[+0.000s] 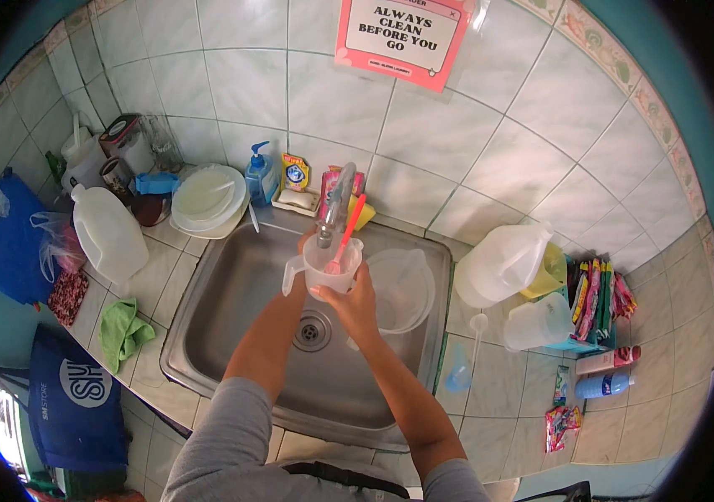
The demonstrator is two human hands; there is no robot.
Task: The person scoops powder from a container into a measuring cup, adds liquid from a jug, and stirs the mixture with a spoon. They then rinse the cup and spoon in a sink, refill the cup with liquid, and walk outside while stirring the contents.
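Note:
A translucent plastic measuring cup (319,276) with a handle on its left is under the metal faucet (338,197). My right hand (352,303) wraps round the cup's lower right side. Reaching up behind the cup, my left hand (308,243) is mostly hidden by it, near the faucet; what its fingers do cannot be made out. A red brush or spatula (349,227) stands tilted in the cup. Just right of the cup, a large clear bowl (403,289) lies in the steel sink (223,335).
Plates (209,199), a white jug (108,234) and a green cloth (124,333) lie left of the sink. Behind it are a blue pump bottle (261,176) and soap (297,199). At right stand a large jug (503,263), a pitcher (539,323) and a basket of sachets (595,305).

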